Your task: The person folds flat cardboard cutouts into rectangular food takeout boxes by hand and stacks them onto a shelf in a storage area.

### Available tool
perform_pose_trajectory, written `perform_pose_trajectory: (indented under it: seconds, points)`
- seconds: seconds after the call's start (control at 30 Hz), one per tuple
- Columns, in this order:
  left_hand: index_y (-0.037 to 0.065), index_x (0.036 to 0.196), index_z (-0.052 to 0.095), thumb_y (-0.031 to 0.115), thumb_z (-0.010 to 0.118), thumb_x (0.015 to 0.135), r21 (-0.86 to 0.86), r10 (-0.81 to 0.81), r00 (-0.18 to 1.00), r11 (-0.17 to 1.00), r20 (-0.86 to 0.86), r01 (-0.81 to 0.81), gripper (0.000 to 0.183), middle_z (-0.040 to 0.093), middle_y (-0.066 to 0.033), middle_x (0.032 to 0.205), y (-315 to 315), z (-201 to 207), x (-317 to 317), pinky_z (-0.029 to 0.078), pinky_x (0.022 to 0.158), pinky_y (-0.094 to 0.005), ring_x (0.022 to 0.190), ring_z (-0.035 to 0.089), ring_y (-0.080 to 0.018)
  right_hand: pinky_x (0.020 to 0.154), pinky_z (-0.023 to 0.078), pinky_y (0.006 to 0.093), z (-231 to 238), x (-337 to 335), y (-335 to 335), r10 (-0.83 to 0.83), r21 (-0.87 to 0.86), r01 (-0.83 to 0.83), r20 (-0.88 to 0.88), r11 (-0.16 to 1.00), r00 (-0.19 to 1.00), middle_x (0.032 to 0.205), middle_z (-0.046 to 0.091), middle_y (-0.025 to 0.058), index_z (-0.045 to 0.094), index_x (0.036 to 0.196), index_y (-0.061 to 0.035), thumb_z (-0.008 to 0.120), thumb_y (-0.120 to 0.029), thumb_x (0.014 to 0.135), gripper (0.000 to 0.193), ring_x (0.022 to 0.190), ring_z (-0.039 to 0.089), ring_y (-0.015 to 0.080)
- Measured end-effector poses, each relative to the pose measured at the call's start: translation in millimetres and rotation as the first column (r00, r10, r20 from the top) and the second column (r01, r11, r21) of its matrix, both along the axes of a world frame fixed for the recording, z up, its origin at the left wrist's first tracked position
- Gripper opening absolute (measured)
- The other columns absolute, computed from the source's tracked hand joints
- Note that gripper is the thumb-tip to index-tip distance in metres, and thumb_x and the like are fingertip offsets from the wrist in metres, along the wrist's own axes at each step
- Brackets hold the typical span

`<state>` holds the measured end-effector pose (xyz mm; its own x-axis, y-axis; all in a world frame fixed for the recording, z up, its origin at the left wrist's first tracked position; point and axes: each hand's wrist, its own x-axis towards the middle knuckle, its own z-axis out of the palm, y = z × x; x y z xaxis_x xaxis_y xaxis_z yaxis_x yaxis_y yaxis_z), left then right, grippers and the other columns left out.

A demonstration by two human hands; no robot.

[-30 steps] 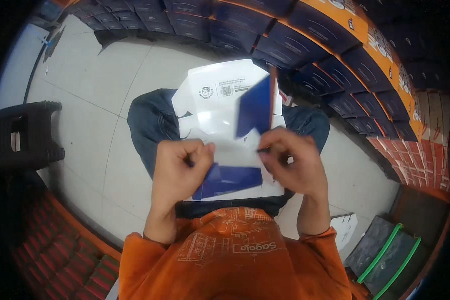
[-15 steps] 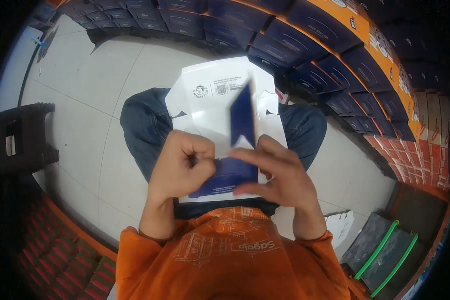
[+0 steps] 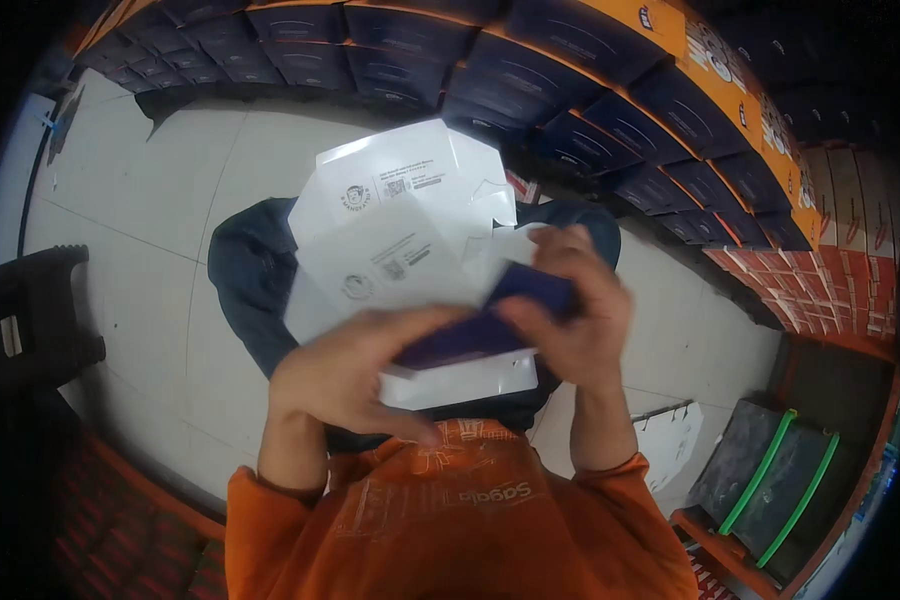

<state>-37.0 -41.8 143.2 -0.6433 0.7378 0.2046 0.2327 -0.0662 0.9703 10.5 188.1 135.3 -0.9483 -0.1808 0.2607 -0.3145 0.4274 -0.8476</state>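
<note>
White die-cut cardboard sheets with black print lie overlapping across my lap. Above their near part is a dark blue folded cardboard piece, blurred by motion. My right hand grips its right end, with the thumb across the blue face and the fingers behind. At the left end, my left hand has its fingers stretched over the sheet and the thumb spread apart toward my shirt. Whether the left fingertips touch the blue piece cannot be made out. A white strip of cardboard shows below it.
Stacks of dark blue and orange boxes line the far and right side. Red-and-white boxes stand at right. A black stool is on the left floor, and a dark crate with green handles at lower right.
The blue flap that stood upright is now lower, in my right hand. My left hand has gone from a fist to stretched fingers. A second printed white panel shows over the sheet.
</note>
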Motion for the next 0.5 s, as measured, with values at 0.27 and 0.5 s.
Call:
perform_pose_trajectory:
  seconds: [0.27, 0.5]
  points:
    - [-0.002, 0.091, 0.071, 0.006, 0.071, 0.086, -0.188, -0.033, 0.773, 0.962, 0.634, 0.196, 0.010, 0.068, -0.0053, 0.072, -20.7, -42.7, 12.7, 0.048, 0.061, -0.0231, 0.065, 0.062, -0.0103, 0.100, 0.032, 0.0444, 26.3, 16.7, -14.5, 0.130, 0.228, -0.143, 0.071, 0.963, 0.989, 0.106, 0.058, 0.0083, 0.066, 0.084, -0.0099, 0.080, -0.017, 0.072, 0.020, 0.109, 0.049, 0.0312]
    - [-0.002, 0.087, 0.072, 0.006, 0.072, 0.083, -0.274, -0.155, 0.950, 0.934, 0.272, 0.231, 0.010, 0.067, -0.0074, 0.070, -16.5, -28.2, 9.1, 0.047, 0.060, -0.0254, 0.063, 0.058, -0.0092, 0.089, 0.040, 0.0394, 25.9, 21.3, -18.9, 0.366, 0.236, -0.378, 0.096, 0.895, 0.926, 0.076, 0.056, 0.0043, 0.068, 0.100, -0.0100, 0.076, -0.012, 0.076, 0.025, 0.079, 0.053, 0.0204]
